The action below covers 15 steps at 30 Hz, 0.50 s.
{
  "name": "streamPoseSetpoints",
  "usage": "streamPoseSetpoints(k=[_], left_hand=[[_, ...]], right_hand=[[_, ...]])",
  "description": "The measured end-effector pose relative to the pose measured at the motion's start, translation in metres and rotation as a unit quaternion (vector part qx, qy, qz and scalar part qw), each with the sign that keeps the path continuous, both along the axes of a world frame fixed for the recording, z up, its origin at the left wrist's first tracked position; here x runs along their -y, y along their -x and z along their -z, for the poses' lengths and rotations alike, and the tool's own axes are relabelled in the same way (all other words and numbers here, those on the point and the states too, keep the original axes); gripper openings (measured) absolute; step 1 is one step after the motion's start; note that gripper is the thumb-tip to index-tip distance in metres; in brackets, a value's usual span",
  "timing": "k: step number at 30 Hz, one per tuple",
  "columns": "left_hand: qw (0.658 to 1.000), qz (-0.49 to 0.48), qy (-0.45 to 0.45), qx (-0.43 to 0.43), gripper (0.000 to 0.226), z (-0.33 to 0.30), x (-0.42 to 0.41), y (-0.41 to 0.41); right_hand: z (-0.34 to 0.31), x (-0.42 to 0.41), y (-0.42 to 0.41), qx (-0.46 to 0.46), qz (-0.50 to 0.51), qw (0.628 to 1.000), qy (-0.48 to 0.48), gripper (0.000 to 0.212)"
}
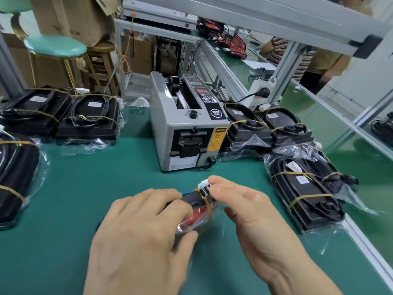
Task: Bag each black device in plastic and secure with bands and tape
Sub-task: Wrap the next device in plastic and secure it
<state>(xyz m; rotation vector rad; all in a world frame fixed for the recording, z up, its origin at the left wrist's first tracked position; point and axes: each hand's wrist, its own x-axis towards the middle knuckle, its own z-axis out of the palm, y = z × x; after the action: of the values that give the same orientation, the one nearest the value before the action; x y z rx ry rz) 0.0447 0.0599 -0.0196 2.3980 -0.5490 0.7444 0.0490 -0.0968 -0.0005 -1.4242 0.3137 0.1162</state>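
**Both hands on a bagged device at the near edge of the bench**

While the left hand [140, 226] lies curled over the black device [195, 205], gripping it through its clear plastic bag [204, 222], the right hand [244, 211] pinches the white connector [203, 184] at the device's far end between thumb and forefinger. A tan rubber band [207, 204] circles the device (its red face shows under the plastic). Beyond the hands, mid-bench, stands a grey tape dispenser [187, 128]. Bagged, banded devices lie on the green bench [85, 188] at either side: a pile on the right [302, 188] and another group on the far left [63, 118]. A green stool [55, 46] stands behind the left group.
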Motion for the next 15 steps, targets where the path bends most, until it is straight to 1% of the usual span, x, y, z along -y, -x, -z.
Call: streamPoseSetpoints(k=[2, 11, 15], left_hand=[[1.000, -0.001, 0.008, -0.005, 0.025, -0.002, -0.001, 0.001], [0.999, -0.027, 0.039, -0.001, 0.021, 0.002, 0.004, 0.009], [0.998, -0.044, 0.043, 0.007, 0.010, 0.003, 0.005, 0.011]], right_hand=[[0.002, -0.002, 0.003, 0.004, -0.001, 1.000, -0.005, 0.024], [0.002, -0.012, 0.015, 0.007, 0.022, 1.000, 0.005, 0.028], [0.002, -0.014, 0.016, 0.007, 0.029, 1.000, 0.009, 0.024]])
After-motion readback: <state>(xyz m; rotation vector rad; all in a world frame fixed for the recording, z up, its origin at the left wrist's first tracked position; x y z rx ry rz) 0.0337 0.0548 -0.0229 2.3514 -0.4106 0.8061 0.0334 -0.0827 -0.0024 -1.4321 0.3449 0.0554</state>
